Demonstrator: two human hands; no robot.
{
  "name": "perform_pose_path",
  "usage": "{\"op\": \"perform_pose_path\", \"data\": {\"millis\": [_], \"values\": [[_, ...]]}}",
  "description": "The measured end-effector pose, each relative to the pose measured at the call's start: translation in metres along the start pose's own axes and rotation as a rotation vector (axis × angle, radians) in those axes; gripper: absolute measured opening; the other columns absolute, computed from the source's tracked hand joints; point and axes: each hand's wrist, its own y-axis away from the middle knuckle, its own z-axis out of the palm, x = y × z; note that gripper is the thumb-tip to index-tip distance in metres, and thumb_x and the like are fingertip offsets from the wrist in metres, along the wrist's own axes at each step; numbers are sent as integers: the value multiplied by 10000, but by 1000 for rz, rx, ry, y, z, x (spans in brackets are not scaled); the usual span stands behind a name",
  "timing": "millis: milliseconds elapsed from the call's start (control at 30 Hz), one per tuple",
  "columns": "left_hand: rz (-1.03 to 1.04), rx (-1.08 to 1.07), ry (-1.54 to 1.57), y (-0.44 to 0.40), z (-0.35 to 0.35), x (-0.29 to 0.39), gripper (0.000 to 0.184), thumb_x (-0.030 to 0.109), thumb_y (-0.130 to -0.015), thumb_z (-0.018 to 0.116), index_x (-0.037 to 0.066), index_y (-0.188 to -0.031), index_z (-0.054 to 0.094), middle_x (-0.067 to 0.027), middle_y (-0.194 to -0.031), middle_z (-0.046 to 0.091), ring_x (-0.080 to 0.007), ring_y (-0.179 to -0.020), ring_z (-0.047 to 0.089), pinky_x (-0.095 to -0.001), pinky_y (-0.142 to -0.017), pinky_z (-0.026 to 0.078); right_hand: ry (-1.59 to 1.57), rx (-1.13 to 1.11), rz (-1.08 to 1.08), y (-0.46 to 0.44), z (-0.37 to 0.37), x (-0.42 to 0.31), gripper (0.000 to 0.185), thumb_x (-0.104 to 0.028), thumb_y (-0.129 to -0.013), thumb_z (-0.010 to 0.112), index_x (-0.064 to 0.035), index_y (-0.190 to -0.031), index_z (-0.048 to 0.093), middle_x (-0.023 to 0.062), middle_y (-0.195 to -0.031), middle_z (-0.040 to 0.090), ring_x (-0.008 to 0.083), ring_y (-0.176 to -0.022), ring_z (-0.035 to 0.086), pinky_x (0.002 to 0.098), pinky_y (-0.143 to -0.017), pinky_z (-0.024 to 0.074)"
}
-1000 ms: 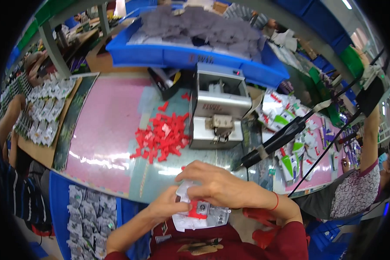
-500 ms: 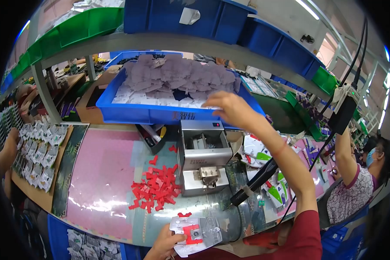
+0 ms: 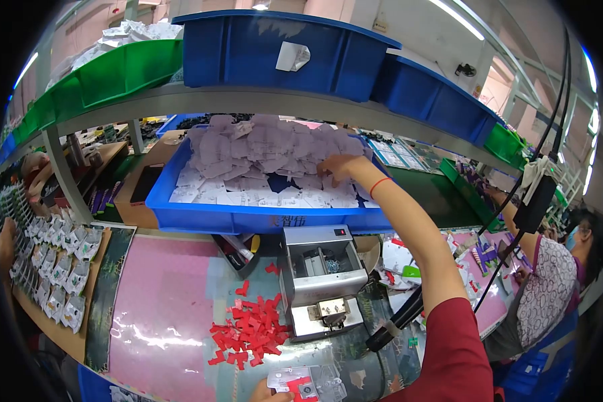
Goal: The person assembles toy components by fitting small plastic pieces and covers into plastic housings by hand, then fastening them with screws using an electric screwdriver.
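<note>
Right hand (image 3: pixel 342 167) advanced since earlier frame, from near rim of blue tray (image 3: pixel 248 218) onto grey-white pieces (image 3: pixel 261 151) heaped inside; whether it grips one, I cannot tell. Left hand (image 3: pixel 266 394) clamped on white casing (image 3: pixel 285 377) by near edge of counter (image 3: pixel 161 295). Hands well apart; I read tray, at counter's far edge, long axis left to right, right hand nearer.

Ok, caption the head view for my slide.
Right hand at grey pieces in a blue bin, left hand holding a plastic part.
</note>
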Motion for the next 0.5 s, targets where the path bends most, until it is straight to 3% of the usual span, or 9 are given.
{"op": "perform_pose_path", "data": {"millis": [100, 300, 400, 500], "values": [[-52, 16, -20, 1, 1, 3, 523, 30, -648, 554, -2, -1153, 425, -98, -994, 550, -180, -864, 571, -309, -708, 497, 108, -80, -23, -1, -1, 2, 606, -195, -595, 730, -179, -1156, 501, 65, -1197, 480, 270, -1089, 473, 382, -850, 423], [-54, 29, 19, 4, 4, 4, 521, 23, -655, 563, -3, -1155, 422, -96, -997, 550, -184, -876, 569, -315, -726, 495, 264, -203, 64, 2, -7, -7, 662, -195, -572, 738, -210, -1186, 492, 59, -1218, 457, 267, -1100, 462, 414, -848, 422], [-73, 25, 7, 1, -4, -4, 518, 13, -658, 555, -2, -1157, 420, -94, -998, 550, -184, -878, 569, -317, -730, 495, 203, -54, -93, 9, -9, 0, 583, -166, -550, 731, -142, -1107, 564, 109, -1134, 531, 287, -1048, 496, 369, -836, 419], [-67, 14, -26, 2, -6, -6, 515, 2, -659, 542, 0, -1160, 421, -95, -1005, 551, -185, -881, 569, -317, -735, 496, 242, -13, -128, 19, -25, -6, 526, -155, -551, 727, -131, -1059, 596, 107, -1069, 569, 280, -1010, 523, 361, -808, 434]]}}
